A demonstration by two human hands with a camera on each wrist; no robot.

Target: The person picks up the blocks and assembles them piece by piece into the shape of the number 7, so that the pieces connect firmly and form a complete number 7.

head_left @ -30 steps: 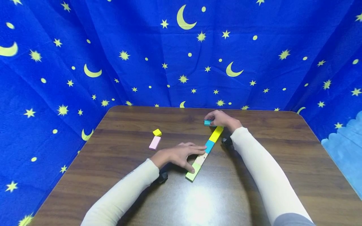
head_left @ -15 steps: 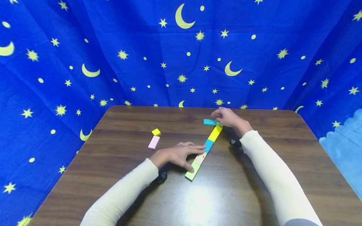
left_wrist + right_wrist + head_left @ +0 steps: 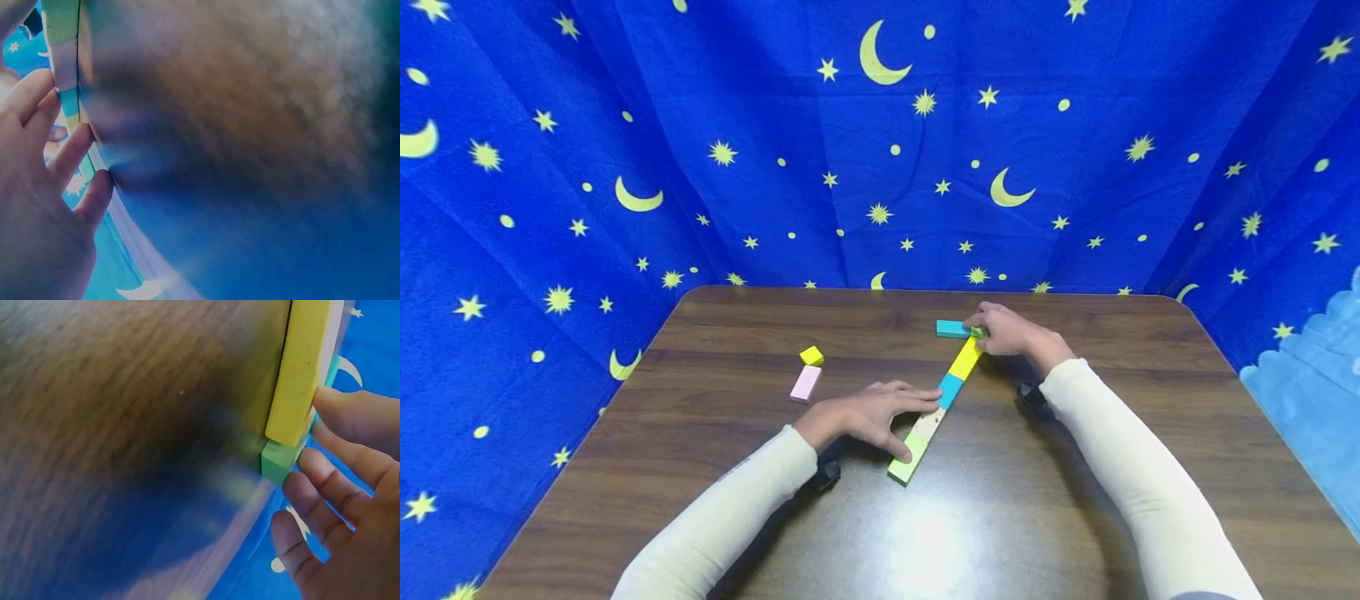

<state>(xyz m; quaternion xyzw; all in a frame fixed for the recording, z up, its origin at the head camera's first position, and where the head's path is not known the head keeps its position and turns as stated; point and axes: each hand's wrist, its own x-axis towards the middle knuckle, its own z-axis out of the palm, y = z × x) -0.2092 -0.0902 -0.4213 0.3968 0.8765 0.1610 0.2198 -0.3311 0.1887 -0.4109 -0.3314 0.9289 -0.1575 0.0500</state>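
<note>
A slanting row of flat blocks lies on the table: light green (image 3: pixel 907 461), bare wood (image 3: pixel 929 423), blue (image 3: pixel 950 390) and yellow (image 3: pixel 966 360). A small green block (image 3: pixel 279 464) adjoins the yellow block's far end, partly hidden in the head view. A teal block (image 3: pixel 952 329) points left from there. My left hand (image 3: pixel 880 417) rests along the row, thumb on the light green block and fingertips by the blue one. My right hand (image 3: pixel 1013 333) touches the far corner; in the right wrist view the thumb meets the yellow block and relaxed fingers lie against the green one.
Left of the row lie a pink block (image 3: pixel 806 384) and a small yellow block (image 3: pixel 812 356), close together. The brown wooden table (image 3: pixel 715 467) ends at a blue curtain (image 3: pixel 760 150) with moons and stars.
My right hand has let go of the teal block, lifted slightly to the right, then come down onto the green block at the corner. My left hand stays put on the row.
</note>
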